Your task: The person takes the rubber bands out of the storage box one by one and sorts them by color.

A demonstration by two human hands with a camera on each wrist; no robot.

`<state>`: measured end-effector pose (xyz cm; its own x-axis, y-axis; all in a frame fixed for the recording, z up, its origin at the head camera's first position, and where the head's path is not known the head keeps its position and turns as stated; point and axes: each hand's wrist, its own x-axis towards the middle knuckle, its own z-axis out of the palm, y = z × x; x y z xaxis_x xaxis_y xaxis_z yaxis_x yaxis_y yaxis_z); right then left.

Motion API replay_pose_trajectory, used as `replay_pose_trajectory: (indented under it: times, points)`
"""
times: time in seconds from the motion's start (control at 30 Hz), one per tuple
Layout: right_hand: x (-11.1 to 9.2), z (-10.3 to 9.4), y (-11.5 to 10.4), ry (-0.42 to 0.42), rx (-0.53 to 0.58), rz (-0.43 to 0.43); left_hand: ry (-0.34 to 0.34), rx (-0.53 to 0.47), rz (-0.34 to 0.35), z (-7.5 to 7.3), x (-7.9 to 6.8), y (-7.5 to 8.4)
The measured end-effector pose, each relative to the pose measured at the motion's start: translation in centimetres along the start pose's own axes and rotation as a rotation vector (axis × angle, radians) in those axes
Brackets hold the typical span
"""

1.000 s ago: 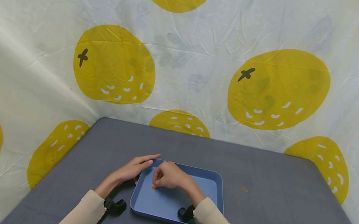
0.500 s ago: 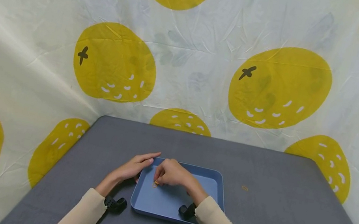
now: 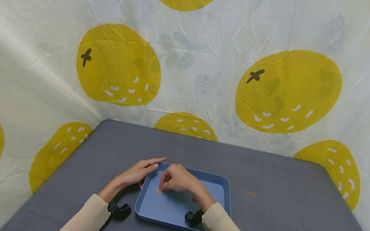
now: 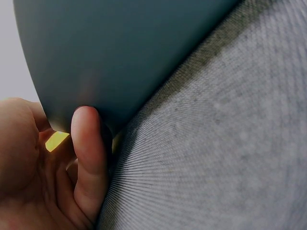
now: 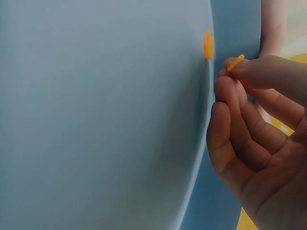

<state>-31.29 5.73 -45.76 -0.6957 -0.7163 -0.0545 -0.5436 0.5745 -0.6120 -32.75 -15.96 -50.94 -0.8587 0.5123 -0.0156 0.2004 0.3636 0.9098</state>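
While the left hand (image 3: pixel 137 173) rests straight fingers at the far-left corner of the tray (image 3: pixel 167 213), the right hand (image 3: pixel 178 180) pinches a band (image 5: pixel 236 63) near its left edge; second band (image 5: pixel 208 45) lies just beside, third band (image 3: pixel 252 194) on worktop (image 3: pixel 284 228) past tray's right edge.

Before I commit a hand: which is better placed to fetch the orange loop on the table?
Probably the right hand: it is nearer the loop, though it pinches an orange piece. The left hand, farther off, touches the left side of the tray.
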Motion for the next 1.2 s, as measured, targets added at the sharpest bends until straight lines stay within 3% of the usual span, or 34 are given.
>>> replay_pose_trajectory:
  times: [0.3, 0.7, 1.2]
  points:
    - [-0.9, -1.3, 0.0, 0.026, 0.055, 0.02, 0.007, -0.027, -0.018, 0.1, 0.1, -0.1]
    - [-3.6, -4.6, 0.2, 0.072, 0.12, -0.011, 0.0, 0.012, -0.039, 0.1, 0.0, -0.1]
    - [-8.9, -8.3, 2.8, 0.174, 0.156, 0.029, 0.009, -0.001, -0.017, 0.2, -0.1, -0.2]
